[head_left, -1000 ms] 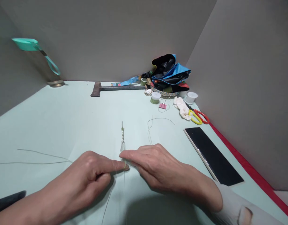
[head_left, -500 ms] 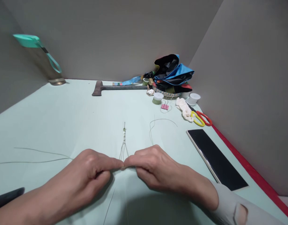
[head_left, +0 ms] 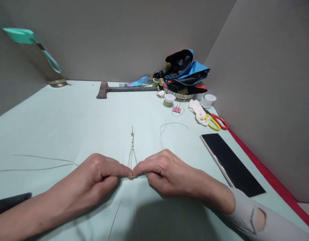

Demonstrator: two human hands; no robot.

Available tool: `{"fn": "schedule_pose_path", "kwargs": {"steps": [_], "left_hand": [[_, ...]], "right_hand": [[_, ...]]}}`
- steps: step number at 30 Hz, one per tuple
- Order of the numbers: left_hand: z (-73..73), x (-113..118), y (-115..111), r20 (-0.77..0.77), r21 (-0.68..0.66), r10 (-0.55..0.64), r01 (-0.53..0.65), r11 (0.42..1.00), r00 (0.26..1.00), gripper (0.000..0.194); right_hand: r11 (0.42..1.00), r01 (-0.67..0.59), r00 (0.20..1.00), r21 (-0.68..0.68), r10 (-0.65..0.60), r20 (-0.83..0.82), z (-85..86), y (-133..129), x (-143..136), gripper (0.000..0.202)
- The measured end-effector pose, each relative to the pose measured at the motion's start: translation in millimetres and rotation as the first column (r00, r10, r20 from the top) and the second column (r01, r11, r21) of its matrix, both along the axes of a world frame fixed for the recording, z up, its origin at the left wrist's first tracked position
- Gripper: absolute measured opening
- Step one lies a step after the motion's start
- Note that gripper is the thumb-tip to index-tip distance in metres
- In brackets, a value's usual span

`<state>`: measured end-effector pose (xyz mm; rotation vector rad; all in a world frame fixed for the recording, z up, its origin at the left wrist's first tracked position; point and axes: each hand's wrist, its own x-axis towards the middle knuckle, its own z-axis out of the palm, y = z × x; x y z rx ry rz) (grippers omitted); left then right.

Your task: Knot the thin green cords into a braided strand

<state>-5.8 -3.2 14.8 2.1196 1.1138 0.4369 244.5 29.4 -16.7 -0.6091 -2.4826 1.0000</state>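
Observation:
A thin pale-green cord [head_left: 132,142], knotted along its far stretch, lies in the middle of the table and fans out into several strands toward me. Where the strands meet my fingers, my left hand [head_left: 96,180] is closed on the cord, index finger stretched along it. From the other side my right hand [head_left: 167,172] pinches the cord too, and the two index fingertips nearly touch. A short piece of cord shows just below them. Loose cord ends [head_left: 44,158] trail out to the left, and another strand [head_left: 116,216] runs toward me. My palms hide the rest.
A hammer-like tool with a long dark handle [head_left: 131,89] lies at the back. Right of it are a blue and black bag [head_left: 188,72], a thread spool [head_left: 169,100], a pink binder clip [head_left: 177,109], scissors [head_left: 216,122] and a phone [head_left: 232,164]. Another cord curves nearby [head_left: 176,123].
The camera view has tipped slightly, so everything sits a little higher in the picture. Both hands keep their pinch, and a bit more cord shows beneath the fingertips.

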Motion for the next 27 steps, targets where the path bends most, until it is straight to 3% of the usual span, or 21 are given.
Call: {"fn": "schedule_pose_path", "kwargs": {"steps": [3, 14, 18, 23, 27], "left_hand": [[1.1, -1, 1, -0.011, 0.046, -0.060, 0.060, 0.997, 0.998, 0.048], [-10.5, -8, 2, -0.010, 0.198, -0.055, 0.055, 0.979, 0.998, 0.051], [-11.0, -4, 5, -0.008, 0.189, -0.068, 0.069, 0.980, 0.998, 0.050], [-9.9, 0, 4, -0.039, 0.130, -0.053, 0.057, 0.990, 0.998, 0.043], [-16.6, 0, 0, -0.099, 0.085, -0.028, 0.036, 0.996, 0.995, 0.036]], "right_hand": [[1.000, -0.009, 1.000, 0.000, 0.009, 0.015, 1.3, 0, 0, 0.055], [1.000, -0.003, 0.983, 0.000, 0.003, 0.181, 10.0, -3, -2, 0.053], [1.000, -0.006, 0.984, -0.018, 0.009, 0.178, 14.1, -4, -1, 0.055], [0.998, -0.011, 0.978, 0.058, -0.001, 0.210, 12.9, -6, -1, 0.058], [0.999, -0.015, 0.979, 0.050, 0.004, 0.203, 11.5, -5, -2, 0.058]]}}
